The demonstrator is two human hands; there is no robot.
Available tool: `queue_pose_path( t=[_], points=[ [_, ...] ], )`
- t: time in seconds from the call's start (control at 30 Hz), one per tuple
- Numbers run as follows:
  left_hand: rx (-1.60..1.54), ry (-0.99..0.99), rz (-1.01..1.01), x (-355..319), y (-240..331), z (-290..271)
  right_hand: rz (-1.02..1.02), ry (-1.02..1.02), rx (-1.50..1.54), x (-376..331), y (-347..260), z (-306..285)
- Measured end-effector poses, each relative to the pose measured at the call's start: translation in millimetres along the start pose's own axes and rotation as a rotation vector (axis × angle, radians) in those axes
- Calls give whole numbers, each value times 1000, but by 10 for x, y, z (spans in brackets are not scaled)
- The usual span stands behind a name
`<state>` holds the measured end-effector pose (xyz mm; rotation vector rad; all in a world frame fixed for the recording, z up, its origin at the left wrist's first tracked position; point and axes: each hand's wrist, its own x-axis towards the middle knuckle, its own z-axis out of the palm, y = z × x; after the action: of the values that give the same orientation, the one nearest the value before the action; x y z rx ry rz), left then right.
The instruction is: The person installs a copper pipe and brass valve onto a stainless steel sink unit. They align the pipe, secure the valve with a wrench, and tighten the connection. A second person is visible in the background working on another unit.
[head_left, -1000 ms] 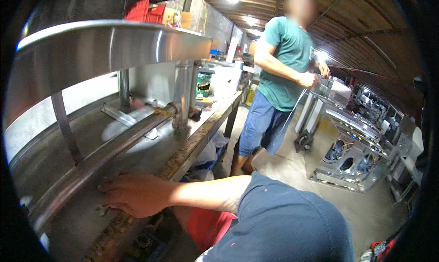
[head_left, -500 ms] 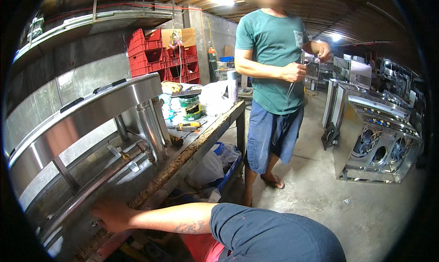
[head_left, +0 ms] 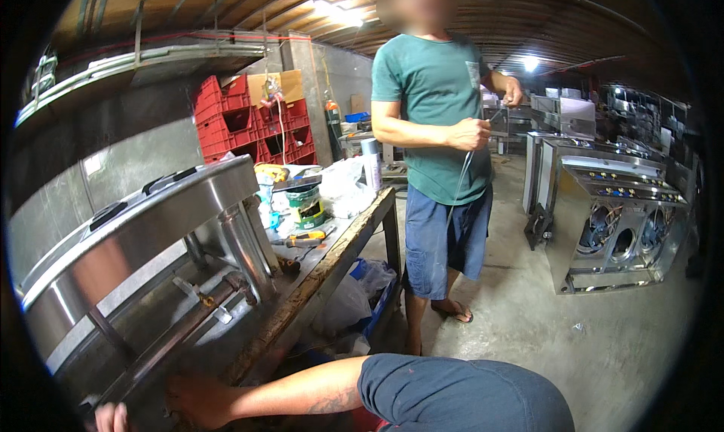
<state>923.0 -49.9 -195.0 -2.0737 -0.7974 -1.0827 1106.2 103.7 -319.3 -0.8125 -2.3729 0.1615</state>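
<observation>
My right hand (head_left: 194, 398) lies low at the near end of a wooden workbench (head_left: 332, 260), its fingers spread against the bottom rail of a stainless steel stove frame (head_left: 136, 236) that stands on the bench. The forearm and dark blue sleeve (head_left: 460, 394) run in from the lower right. Only the fingertips of my left hand (head_left: 111, 417) show at the bottom left edge, beside the same rail; what they hold is hidden.
A person in a green shirt (head_left: 441, 130) stands by the bench's far end, handling a thin wire (head_left: 460, 183). A paint can (head_left: 307, 206), an orange-handled tool (head_left: 305, 240) and a plastic bag (head_left: 343, 187) sit on the bench. Red crates (head_left: 249, 119) line the wall. Steel stove units (head_left: 611, 213) stand at right.
My view has lifted and swung right, so the steel frame and my right hand sit lower and further left. The standing person has come closer to the bench end.
</observation>
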Motion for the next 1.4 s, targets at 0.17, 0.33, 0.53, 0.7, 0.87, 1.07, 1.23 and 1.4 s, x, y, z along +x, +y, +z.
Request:
queue_pose_path(
  t=[0.17, 0.33, 0.53, 0.7, 0.87, 1.07, 1.23, 1.4],
  points=[
    [37, -137, -142, 725, -345, 918, -160, 70, -93, 110, 19, 36],
    [146, -233, -170, 844, -534, 1394, -239, 73, -302, 41, -131, -149],
    [166, -395, -162, 984, -759, 1515, -115, -177, -70, -83, -253, -456],
    [277, -340, -113, 1111, -788, 1457, -235, 121, -174, -103, -226, -450],
    [222, -224, -15, 1055, -690, 1255, -256, 156, -76, -135, -217, -438],
    [139, -574, -363, 1333, -517, 1226, -228, -45, -196, -116, -341, -433],
    [78, -562, -255, 1527, -353, 1348, -246, 39, -163, -152, -265, -234],
    [77, -492, -187, 1453, -377, 1477, -305, 65, -166, -105, -137, -59]
  ],
)
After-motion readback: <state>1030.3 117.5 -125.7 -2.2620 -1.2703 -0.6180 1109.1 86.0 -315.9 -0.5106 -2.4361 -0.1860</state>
